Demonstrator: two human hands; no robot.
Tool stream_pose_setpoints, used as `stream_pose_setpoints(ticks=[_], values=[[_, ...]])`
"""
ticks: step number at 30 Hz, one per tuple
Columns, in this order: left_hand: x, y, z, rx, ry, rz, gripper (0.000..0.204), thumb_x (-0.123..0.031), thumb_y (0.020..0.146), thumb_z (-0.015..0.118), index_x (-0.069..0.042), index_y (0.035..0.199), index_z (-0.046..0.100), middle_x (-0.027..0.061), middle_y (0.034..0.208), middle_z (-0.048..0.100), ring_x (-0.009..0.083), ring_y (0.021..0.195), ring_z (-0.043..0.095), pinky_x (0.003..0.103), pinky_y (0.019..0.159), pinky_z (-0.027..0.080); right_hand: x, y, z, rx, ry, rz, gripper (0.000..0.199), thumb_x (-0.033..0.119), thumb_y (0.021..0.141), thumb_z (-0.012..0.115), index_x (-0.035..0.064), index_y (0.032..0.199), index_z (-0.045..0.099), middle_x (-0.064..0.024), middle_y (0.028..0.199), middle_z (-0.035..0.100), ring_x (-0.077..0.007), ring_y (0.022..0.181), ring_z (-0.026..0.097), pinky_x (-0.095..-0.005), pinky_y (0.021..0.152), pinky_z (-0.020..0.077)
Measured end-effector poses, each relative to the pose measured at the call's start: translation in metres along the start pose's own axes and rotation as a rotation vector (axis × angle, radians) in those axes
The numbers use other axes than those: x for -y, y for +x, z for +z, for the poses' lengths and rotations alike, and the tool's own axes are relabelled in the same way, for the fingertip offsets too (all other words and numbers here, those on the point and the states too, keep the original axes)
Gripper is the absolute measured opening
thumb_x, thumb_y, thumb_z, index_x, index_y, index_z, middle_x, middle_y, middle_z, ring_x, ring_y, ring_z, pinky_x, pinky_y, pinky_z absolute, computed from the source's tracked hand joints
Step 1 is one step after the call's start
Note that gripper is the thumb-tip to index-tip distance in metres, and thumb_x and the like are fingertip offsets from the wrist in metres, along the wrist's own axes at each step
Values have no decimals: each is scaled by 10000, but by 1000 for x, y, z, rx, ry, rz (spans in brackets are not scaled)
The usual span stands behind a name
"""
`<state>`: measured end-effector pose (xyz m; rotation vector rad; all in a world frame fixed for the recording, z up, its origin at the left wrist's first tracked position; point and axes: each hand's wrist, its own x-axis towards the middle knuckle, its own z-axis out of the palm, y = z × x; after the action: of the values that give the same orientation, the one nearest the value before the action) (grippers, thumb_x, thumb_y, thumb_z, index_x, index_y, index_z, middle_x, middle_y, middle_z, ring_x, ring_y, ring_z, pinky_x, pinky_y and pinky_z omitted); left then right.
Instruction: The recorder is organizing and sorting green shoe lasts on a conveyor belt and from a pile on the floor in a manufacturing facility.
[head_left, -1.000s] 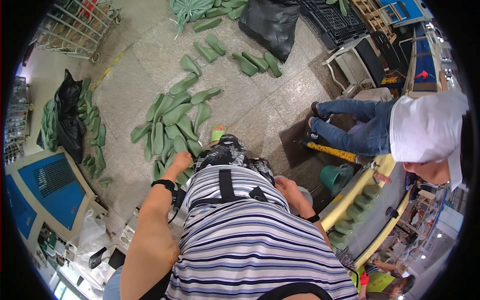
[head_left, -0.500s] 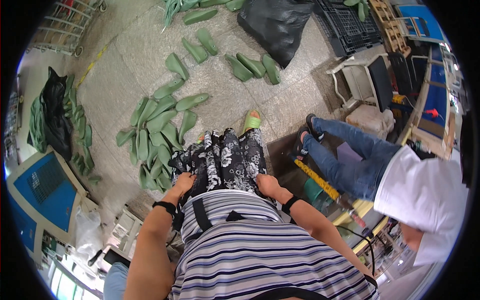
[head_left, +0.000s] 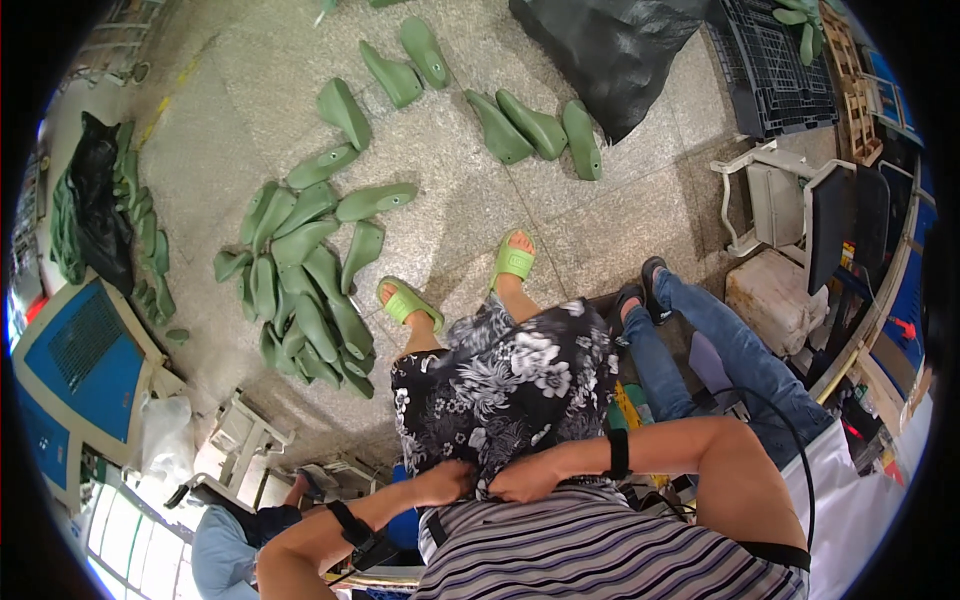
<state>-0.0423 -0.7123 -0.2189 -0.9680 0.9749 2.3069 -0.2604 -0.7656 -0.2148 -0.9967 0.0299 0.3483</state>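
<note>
Far to the left of the black floral garment point(head_left: 515, 385), a crumpled black bag point(head_left: 98, 195) lies beside a row of green shoe lasts point(head_left: 150, 235), with a blue-and-cream cabinet point(head_left: 80, 350) just below them. Closer on the garment's left, a heap of green shoe lasts point(head_left: 300, 280) spreads over the speckled floor, smooth, foot-shaped and dull green, piled at many angles. Just off the garment's hem stands a foot in a lime-green sandal point(head_left: 408, 302); its mate, the other sandal point(head_left: 514, 262), is straight beyond the hem.

At the garment's waist, the left hand point(head_left: 442, 484) is closed on bunched cloth. The garment itself hangs from the person's waist down over the legs, loose and creased, black with large white and grey blooms and leaf sprays, blurred near the hem. Just beside the left hand, the right hand point(head_left: 527, 478) also grips the waist cloth, fingers curled in. Beyond the garment and to its right lies a black plastic sheet point(head_left: 625, 60). Right of the garment are a co-worker's jeans point(head_left: 725, 325) and, farther out, a white-framed chair point(head_left: 775, 205).
</note>
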Motion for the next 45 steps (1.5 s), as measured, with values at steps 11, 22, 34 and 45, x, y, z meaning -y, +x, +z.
stream_pose_setpoints(ticks=[11, 22, 34, 45], values=[[-91, 151, -280, 361, 654, 467, 367, -344, 838, 619, 12, 746, 612, 208, 680, 601, 340, 624, 589, 421, 560, 450, -111, -6, -193, 272, 55, -35, 290, 201, 937, 517, -75, 1019, 487, -264, 980, 581, -420, 919, 576, -451, 801, 465], [-107, 365, -512, -497, 422, 572, 339, -242, 872, 657, 21, 1078, 596, 73, 936, 641, 141, 883, 588, 291, 794, 485, -317, -167, -538, -1573, -1164, 573, 637, 197, 770, 701, -33, 1299, 430, -224, 1220, 558, -375, 1096, 557, -425, 947, 442], [-26, 365, -532, -519, 322, 314, 375, -220, 867, 664, 55, 1107, 579, 110, 951, 653, 173, 908, 611, 306, 811, 492, -345, -143, -541, -1647, -646, 622, 698, 365, 608, 707, -80, 1109, 512, -295, 956, 634, -426, 911, 623, -435, 850, 487], [-135, 486, -528, -1158, 454, 592, 807, -431, 686, 767, 113, 1217, 495, 290, 1153, 570, 373, 1071, 585, 410, 892, 490, -384, -246, -352, -2308, -170, 532, 668, 297, 641, 753, -83, 1127, 499, -276, 985, 645, -391, 927, 647, -422, 836, 510]])
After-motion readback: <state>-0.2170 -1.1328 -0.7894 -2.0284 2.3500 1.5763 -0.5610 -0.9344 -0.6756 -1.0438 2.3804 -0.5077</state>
